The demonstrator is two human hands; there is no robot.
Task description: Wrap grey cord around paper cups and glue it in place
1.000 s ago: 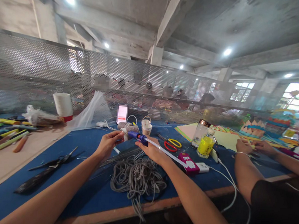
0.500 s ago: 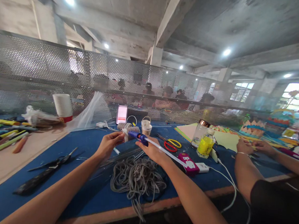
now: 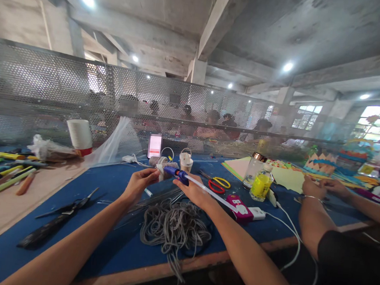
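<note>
My right hand (image 3: 195, 192) is closed around a blue glue gun (image 3: 181, 175). A long clear glue stick (image 3: 210, 191) runs out of its back end toward the lower right. The gun's nose points left, at a small white piece (image 3: 160, 172) pinched in the fingertips of my left hand (image 3: 138, 183). What that piece is, I cannot make out; whether the nozzle touches it is also unclear. Just behind it is a grey roll (image 3: 158, 160). Below both hands lies a tangled heap of grey cord (image 3: 177, 225).
Black shears (image 3: 61, 218) lie at left, red-and-yellow scissors (image 3: 218, 184) at right. A small white bucket (image 3: 186, 162) and a phone (image 3: 154, 146) stand behind my hands. At right are a yellow bottle (image 3: 261, 185), a glass jar (image 3: 252, 170), a magenta box (image 3: 239, 208) and a co-worker's hands (image 3: 314, 187).
My hands and the glue gun keep almost the same position. The co-worker's near hand and forearm have shifted slightly to the right.
</note>
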